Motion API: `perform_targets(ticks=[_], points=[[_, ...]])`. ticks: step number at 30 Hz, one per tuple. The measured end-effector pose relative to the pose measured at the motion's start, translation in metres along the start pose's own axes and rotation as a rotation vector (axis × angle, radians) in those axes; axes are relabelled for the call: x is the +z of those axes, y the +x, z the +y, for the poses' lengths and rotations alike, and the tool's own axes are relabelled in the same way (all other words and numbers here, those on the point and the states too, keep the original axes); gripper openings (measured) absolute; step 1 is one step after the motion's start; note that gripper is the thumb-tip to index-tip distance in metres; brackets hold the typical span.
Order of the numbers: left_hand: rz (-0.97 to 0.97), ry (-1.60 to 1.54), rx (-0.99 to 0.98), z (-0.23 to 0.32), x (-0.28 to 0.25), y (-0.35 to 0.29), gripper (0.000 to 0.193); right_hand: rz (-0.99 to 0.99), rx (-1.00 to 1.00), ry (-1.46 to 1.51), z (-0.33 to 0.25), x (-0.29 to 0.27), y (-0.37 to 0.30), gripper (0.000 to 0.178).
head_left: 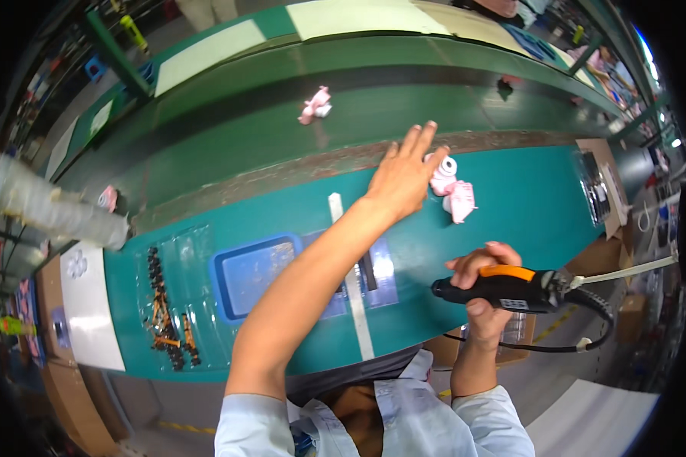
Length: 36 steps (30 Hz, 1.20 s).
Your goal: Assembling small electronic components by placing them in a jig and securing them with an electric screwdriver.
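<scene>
My right hand [486, 293] is wrapped round a black electric screwdriver [522, 288] with an orange lever. Its tip points left over the green work mat, and a cable runs off its back end. Stretched across the mat, my left hand [405, 177] has its fingers spread, pointing at the conveyor belt. Beside its fingertips lies a small pink-and-white part [444, 174] with a round white end. Just below that lies another pink piece [460, 201]; whether the two are joined I cannot tell. Whether my left fingers touch the part is unclear.
A green belt [229, 114] crosses behind the mat, carrying a pink part [315, 105] and others. On the mat sit a blue tray [219, 278] and a clear tray of black-and-orange pieces [160, 305]. Stacked clear trays [53, 206] stand at left, a cardboard box [606, 186] at right.
</scene>
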<state>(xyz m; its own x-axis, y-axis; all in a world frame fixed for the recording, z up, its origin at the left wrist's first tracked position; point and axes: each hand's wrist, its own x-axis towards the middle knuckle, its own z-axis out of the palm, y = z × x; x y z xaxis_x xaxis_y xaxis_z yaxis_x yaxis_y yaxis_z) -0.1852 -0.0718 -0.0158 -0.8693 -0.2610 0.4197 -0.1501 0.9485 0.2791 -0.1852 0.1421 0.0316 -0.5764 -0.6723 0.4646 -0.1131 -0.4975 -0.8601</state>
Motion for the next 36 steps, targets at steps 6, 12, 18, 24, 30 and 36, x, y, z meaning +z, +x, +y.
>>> perform_targets(ticks=[6,12,18,24,30,36], points=[[-0.024,-0.03,0.174,0.01,0.031,0.024,0.017,0.036,0.027,0.055,0.0,0.002,-0.011,0.072],[0.11,-0.697,-0.377,-0.023,-0.055,-0.04,0.039,0.108,0.005,-0.009,0.012,-0.009,-0.019,0.08],[-0.025,-1.471,-0.862,0.024,-0.12,-0.147,0.049,0.432,-0.254,-0.553,0.04,-0.009,-0.069,0.073],[0.034,-1.383,-1.058,0.053,-0.092,-0.176,0.049,-0.266,-0.326,-0.822,0.032,0.052,-0.053,0.04],[0.04,-0.891,-0.966,0.062,-0.096,-0.196,0.049,-0.545,-0.263,-0.896,0.043,0.065,-0.025,0.023],[0.429,-0.299,-0.836,0.059,-0.163,-0.261,0.023,-0.72,-0.273,-0.957,0.032,0.055,-0.013,0.015]])
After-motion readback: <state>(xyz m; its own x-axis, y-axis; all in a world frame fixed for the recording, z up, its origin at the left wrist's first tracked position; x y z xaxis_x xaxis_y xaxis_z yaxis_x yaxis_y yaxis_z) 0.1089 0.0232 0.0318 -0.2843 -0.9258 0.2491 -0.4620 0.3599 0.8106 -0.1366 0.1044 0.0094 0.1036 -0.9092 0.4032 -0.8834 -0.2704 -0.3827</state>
